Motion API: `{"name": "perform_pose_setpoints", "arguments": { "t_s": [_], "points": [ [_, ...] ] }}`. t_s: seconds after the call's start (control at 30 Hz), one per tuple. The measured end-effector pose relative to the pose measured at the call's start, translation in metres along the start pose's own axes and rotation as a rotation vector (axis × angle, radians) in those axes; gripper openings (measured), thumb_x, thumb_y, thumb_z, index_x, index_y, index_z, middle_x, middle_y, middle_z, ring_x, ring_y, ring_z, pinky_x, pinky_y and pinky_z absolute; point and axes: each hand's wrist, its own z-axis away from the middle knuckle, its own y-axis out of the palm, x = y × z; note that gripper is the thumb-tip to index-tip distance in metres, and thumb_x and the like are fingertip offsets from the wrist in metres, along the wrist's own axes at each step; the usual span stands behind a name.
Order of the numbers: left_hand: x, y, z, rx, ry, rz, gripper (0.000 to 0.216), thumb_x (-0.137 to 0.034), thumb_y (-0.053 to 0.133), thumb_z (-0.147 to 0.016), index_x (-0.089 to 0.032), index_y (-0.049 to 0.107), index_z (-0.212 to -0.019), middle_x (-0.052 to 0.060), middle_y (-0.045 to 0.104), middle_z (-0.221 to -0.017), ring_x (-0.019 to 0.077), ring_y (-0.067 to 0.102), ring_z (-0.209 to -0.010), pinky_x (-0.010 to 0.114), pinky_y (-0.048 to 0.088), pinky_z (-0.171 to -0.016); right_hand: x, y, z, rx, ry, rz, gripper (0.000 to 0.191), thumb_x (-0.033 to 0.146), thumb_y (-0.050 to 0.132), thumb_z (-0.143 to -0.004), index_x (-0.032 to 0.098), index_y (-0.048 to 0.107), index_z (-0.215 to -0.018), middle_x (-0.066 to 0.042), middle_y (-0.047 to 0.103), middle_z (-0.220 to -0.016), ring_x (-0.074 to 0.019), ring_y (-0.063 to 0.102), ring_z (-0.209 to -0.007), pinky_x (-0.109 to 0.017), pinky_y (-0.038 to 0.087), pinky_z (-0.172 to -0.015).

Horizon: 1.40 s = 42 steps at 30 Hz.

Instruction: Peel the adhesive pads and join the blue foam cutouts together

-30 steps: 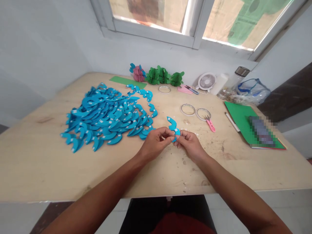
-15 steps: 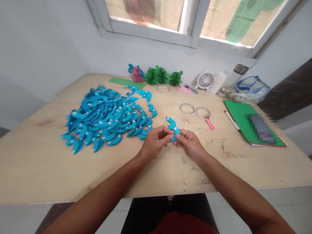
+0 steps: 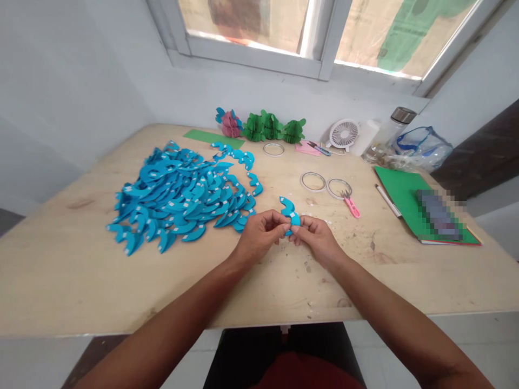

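A curved blue paper cutout point(image 3: 288, 208) with wavy arcs is pinched between my two hands, over the front middle of the table. My left hand point(image 3: 263, 231) is closed on its left side, thumb against forefinger. On the other side, my right hand point(image 3: 315, 235) also grips it with the fingertips. Its lower part is partly covered by the fingers. To the left lies a large heap of similar blue paper cutouts point(image 3: 190, 194), many with small white squares on them.
Tape rolls point(image 3: 313, 182) and pink-handled thread snips point(image 3: 352, 206) lie beyond my right hand. Green paper honeycomb figures point(image 3: 270, 126), a small white fan point(image 3: 344, 134) and a bottle point(image 3: 391, 129) stand along the wall. A phone point(image 3: 440, 215) rests on a green folder point(image 3: 399, 189) at right.
The view has shifted slightly. The upper white square on the held cutout, visible before beside the fingertips, is now covered or gone. Both hands keep their pinch on it.
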Motion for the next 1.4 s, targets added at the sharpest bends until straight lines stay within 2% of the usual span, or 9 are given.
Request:
{"name": "perform_pose_setpoints", "arguments": {
  "t_s": [0.3,0.47,0.57,0.77,0.93,1.1,1.4],
  "points": [
    [-0.004,0.000,0.002,0.016,-0.004,0.006,0.012,-0.025,0.064,-0.069,-0.014,0.061,-0.066,-0.003,0.056,-0.053,0.0065,0.047,-0.046,0.018,0.041,-0.044,-0.001,-0.001,0.000,-0.005,0.022,0.005,0.019,0.035,0.066,-0.073,0.018,0.061,-0.068,0.000,0.063,-0.059,-0.0093,0.050,-0.049,-0.024,0.038,-0.050],
    [-0.005,0.001,0.004,0.001,0.017,-0.041,0.011,-0.025,0.062,-0.072,-0.015,0.062,-0.076,-0.001,0.061,-0.063,0.0082,0.052,-0.050,0.020,0.043,-0.047,-0.002,0.001,-0.001,-0.030,0.043,-0.023,0.020,0.036,0.067,-0.071,0.018,0.060,-0.066,0.000,0.062,-0.058,-0.0091,0.049,-0.048,-0.024,0.038,-0.050],
    [-0.006,0.000,0.006,-0.053,0.113,-0.184,0.012,-0.025,0.061,-0.074,-0.015,0.062,-0.080,0.002,0.065,-0.072,0.0112,0.057,-0.060,0.022,0.045,-0.053,-0.001,0.002,-0.001,-0.071,0.044,-0.022,0.021,0.036,0.068,-0.070,0.017,0.060,-0.064,0.000,0.062,-0.057,-0.0090,0.049,-0.047,-0.023,0.038,-0.050],
    [-0.001,0.000,0.009,-0.141,0.456,-0.662,0.009,-0.021,0.055,-0.078,-0.018,0.063,-0.074,0.002,0.062,-0.068,0.0118,0.055,-0.060,0.023,0.044,-0.056,-0.001,0.002,-0.002,-0.127,0.026,-0.048,0.024,0.040,0.068,-0.070,0.017,0.060,-0.065,0.000,0.062,-0.060,-0.0085,0.048,-0.048,-0.023,0.037,-0.050],
    [0.006,0.000,0.009,-0.177,0.640,-0.869,0.015,-0.022,0.051,-0.084,-0.018,0.065,-0.079,0.006,0.067,-0.076,0.0166,0.061,-0.075,0.027,0.047,-0.067,-0.003,0.002,-0.002,-0.145,0.031,-0.051,0.025,0.040,0.068,-0.070,0.018,0.059,-0.063,-0.001,0.062,-0.059,-0.0089,0.048,-0.049,-0.023,0.037,-0.050],
    [0.009,0.000,0.009,-0.182,0.721,-0.987,0.019,-0.021,0.049,-0.085,-0.017,0.066,-0.078,0.007,0.068,-0.076,0.0173,0.061,-0.074,0.027,0.048,-0.068,-0.003,0.002,-0.002,-0.153,0.027,-0.023,0.025,0.040,0.068,-0.069,0.017,0.059,-0.062,-0.001,0.062,-0.059,-0.0092,0.048,-0.049,-0.023,0.038,-0.050],
    [0.012,0.001,0.008,-0.183,0.712,-0.997,0.019,-0.018,0.050,-0.084,-0.016,0.066,-0.074,0.007,0.066,-0.071,0.0171,0.060,-0.069,0.026,0.045,-0.064,-0.002,0.005,-0.001,-0.171,0.015,0.027,0.024,0.037,0.067,-0.069,0.017,0.058,-0.060,-0.001,0.063,-0.058,-0.0094,0.048,-0.048,-0.023,0.038,-0.049]
  ]
}}
